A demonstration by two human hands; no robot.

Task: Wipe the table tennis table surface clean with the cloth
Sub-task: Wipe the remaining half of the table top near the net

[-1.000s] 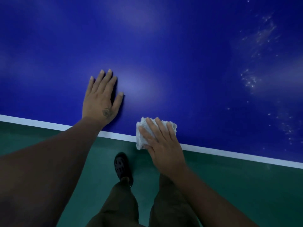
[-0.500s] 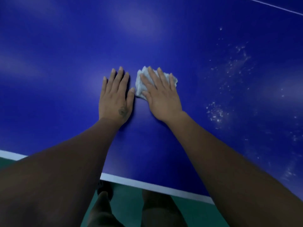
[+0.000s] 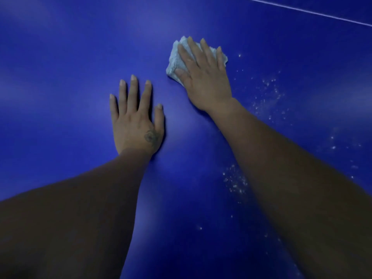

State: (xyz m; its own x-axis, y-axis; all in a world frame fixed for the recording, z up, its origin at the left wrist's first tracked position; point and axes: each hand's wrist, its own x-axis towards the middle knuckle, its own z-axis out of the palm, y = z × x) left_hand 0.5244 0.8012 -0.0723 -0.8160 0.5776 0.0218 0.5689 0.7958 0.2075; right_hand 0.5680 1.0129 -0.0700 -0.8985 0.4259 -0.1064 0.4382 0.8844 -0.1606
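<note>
Head view: white specks [image 3: 267, 91] just right of cloth [image 3: 175, 63], under right hand [image 3: 203, 77].

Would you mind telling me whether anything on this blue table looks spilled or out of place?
Yes: pale white specks lie scattered over the blue table tennis table surface, right of the right hand pressing the crumpled white cloth. Another patch sits nearer, beside the right forearm. They look like unwiped dust or crumbs.
</note>
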